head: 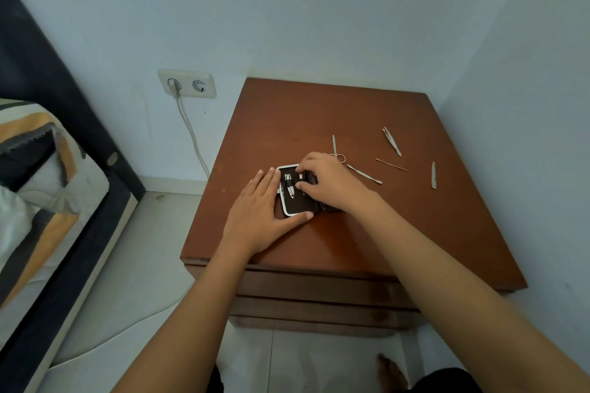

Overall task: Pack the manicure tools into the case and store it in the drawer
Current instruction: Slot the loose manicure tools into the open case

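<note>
With our left hand (261,214) pressed flat, gripping nothing, to steady the open case (295,193) mid-desk (319,112), and our right hand (322,182) curled over its slots, grasp hidden, a nudge could scatter the scissors (336,150) and other loose tools.

Left hand (260,210) flat, right hand (325,182) seemingly curled.

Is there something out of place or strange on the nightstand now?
Nothing looks damaged. Five tools lie loose on the nightstand, outside the open case: scissors, tweezers, a thin stick, a flat pusher and a file.
</note>
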A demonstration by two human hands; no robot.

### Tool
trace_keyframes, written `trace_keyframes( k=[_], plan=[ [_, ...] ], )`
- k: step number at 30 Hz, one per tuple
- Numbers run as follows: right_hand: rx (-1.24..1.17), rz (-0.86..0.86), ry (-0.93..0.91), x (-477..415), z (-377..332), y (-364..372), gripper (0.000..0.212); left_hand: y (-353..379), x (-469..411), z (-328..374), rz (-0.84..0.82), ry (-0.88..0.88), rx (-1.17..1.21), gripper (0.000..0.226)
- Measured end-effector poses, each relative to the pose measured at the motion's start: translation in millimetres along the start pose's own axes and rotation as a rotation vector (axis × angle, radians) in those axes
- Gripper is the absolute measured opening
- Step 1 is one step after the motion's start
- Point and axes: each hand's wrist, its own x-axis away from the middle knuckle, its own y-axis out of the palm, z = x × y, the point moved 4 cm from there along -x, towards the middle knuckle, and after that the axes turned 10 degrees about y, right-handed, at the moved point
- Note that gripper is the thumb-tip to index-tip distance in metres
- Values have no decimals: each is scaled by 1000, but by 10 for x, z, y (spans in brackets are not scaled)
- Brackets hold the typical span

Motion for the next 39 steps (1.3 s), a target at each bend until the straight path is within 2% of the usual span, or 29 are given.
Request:
trace_keyframes(
  k=[5, 7, 9, 12, 14, 16, 21, 26, 32, 39],
  plan=[
    [10, -35, -86, 122, 90, 9, 41, -11, 5, 13, 8, -5, 8, 106],
    [2, -35, -108, 143, 101, 33, 40, -16, 9, 15, 14, -8, 16, 107],
    [-54, 36, -108, 135, 124, -14, 33, -16, 9, 12, 14, -11, 19, 107],
    [-204, 265, 100, 21, 346, -218, 16, -23, 9, 8, 14, -18, 23, 107],
    [-234, 331, 290, -89, 546, -315, 10, -24, 5, 8, 6, -23, 23, 105],
    [-203, 297, 408, -199, 671, -336, 12, -25, 1, 9, 3, -20, 12, 105],
    [-225, 200, 534, -369, 762, -326, 14, -35, -7, 8, 12, -19, 10, 104],
    [-228, 252, 524, -396, 841, -383, 5, -45, -8, 19, 9, -17, 9, 104],
    [-103, 241, 530, -381, 886, -403, 15, -43, -13, 17, 16, -20, 11, 104],
    [-123, 202, 448, -338, 835, -430, 10, -45, -19, 17, 26, -15, 1, 104]
  ],
)
